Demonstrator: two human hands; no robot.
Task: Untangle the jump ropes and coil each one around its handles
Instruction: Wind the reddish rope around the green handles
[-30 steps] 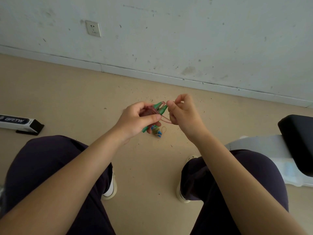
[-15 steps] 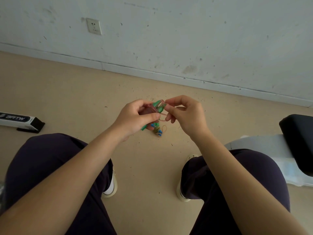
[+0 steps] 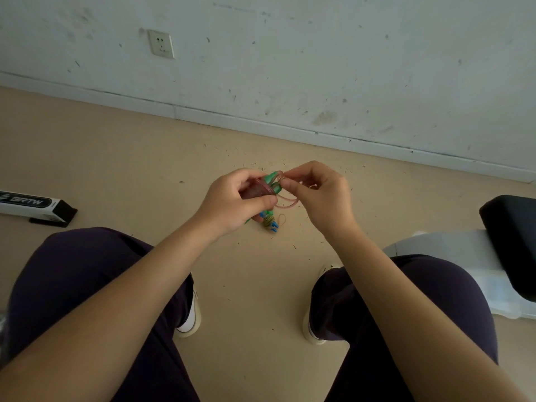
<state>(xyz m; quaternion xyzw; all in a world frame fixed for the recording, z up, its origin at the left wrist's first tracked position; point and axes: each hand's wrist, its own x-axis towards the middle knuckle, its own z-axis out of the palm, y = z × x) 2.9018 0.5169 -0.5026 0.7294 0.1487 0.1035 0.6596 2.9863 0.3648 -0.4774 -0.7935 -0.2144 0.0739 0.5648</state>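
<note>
Nearest, two knees and two shoes. Above them, left hand (image 3: 232, 203) grips one coiled pink rope (image 3: 258, 189) with two green handles (image 3: 271, 179); right hand (image 3: 320, 195) pinches its loose loop (image 3: 288, 202) — fingers curled. Second rope (image 3: 269, 221), blue handles, coiled on the floor (image 3: 116, 158) just below. Farther: one boxed item (image 3: 32, 205) left, one wall socket (image 3: 161, 44).

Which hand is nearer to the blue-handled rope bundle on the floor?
Left. The left hand appears just above and left of the blue-handled bundle; the right hand is higher and further right.
</note>
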